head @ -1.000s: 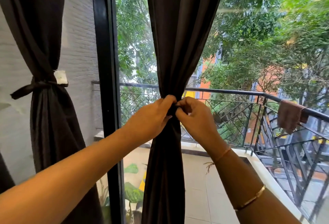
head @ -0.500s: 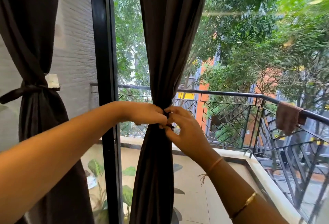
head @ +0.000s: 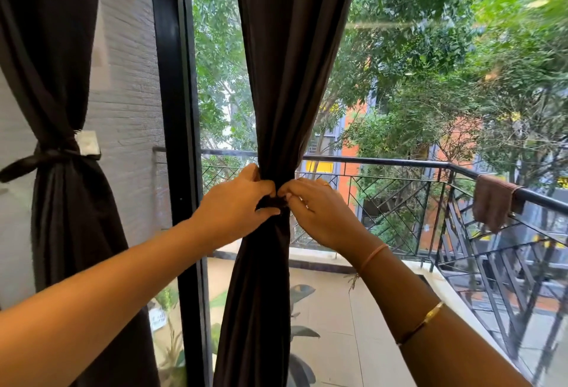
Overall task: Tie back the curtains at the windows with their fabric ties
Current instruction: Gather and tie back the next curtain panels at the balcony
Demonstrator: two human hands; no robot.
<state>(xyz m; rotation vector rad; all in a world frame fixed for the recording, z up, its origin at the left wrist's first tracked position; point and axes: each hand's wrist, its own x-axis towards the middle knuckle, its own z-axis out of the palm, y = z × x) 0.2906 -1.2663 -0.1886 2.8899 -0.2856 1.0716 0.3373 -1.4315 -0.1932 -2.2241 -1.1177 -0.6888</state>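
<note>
A dark brown curtain hangs in front of the window, gathered narrow at waist height. A dark fabric tie wraps that gathered spot, mostly hidden by my fingers. My left hand pinches the tie from the left with curled fingers. From the right, my right hand pinches it, fingertips nearly meeting the left hand's. At the far left a second dark curtain hangs cinched by its own knotted tie.
A black window frame post stands between the two curtains. Beyond the glass lie a tiled balcony, a black metal railing with a brown cloth draped on it, and trees. A grey brick wall is at left.
Both hands have stayed at the gathered curtain and keep working the tie. The fingers have shifted slightly, and the view has swung a little.
</note>
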